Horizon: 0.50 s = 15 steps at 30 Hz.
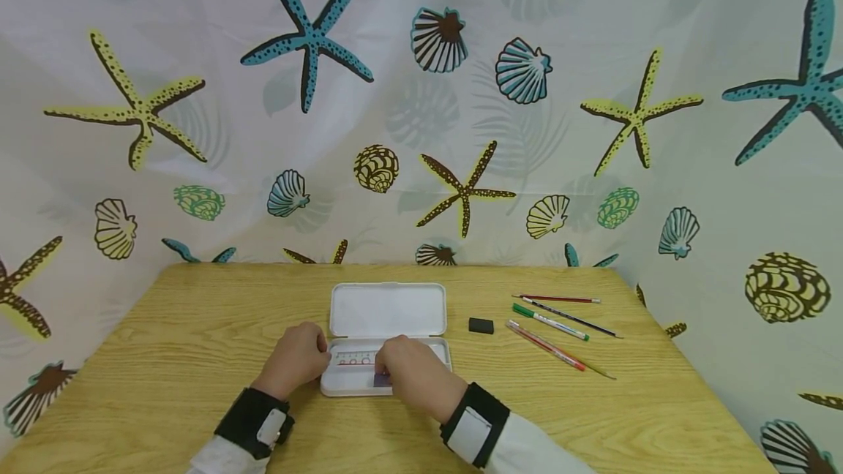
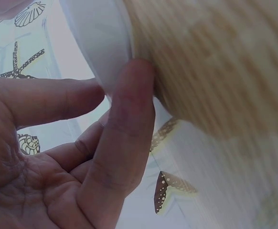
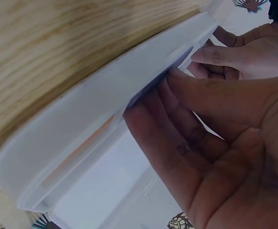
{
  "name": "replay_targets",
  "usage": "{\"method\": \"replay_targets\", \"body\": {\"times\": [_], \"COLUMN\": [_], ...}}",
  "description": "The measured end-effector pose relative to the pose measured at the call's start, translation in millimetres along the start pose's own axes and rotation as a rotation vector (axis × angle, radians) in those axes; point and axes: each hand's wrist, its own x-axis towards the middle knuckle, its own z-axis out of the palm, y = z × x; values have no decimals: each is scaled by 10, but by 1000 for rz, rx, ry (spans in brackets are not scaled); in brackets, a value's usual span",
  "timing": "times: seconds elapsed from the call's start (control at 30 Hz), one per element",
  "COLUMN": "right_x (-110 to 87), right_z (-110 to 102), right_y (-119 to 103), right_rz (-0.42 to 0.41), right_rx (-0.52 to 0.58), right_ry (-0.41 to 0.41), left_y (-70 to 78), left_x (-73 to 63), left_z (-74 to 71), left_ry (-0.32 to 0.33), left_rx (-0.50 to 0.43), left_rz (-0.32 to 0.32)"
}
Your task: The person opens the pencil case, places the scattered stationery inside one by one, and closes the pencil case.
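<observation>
An open white pencil case (image 1: 388, 309) lies on the table, its lid folded back. My left hand (image 1: 298, 360) pinches the case's left end wall, thumb at the rim and a finger against the outside, as the left wrist view shows. Inside the case lies a clear ruler (image 1: 356, 358) with red markings. My right hand (image 1: 421, 377) reaches into the case and holds a flat dark purple piece (image 3: 160, 78) between thumb and fingers, close along the front wall. Most of that piece is hidden by the fingers in the head view.
A black eraser (image 1: 481, 325) lies to the right of the case. Further right are a green-capped pen (image 1: 552, 322), a red pencil (image 1: 560, 298), a dark pencil (image 1: 573, 317) and a red pen (image 1: 545, 345) with another pencil beside it. A patterned curtain (image 1: 395, 108) hangs behind the table.
</observation>
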Motion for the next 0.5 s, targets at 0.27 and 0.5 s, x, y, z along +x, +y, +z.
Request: {"method": "replay_targets", "body": {"times": [0.27, 0.5], "right_x": [-2, 2], "right_z": [6, 24], "right_y": [9, 12], "right_rz": [4, 0], "right_rx": [-14, -18], "right_ry": [9, 10], "left_y": [-2, -6], "left_x": [7, 7], "left_z": [3, 7], "left_ry": [2, 2], "left_rx": [1, 0], "left_rz": [3, 2]}}
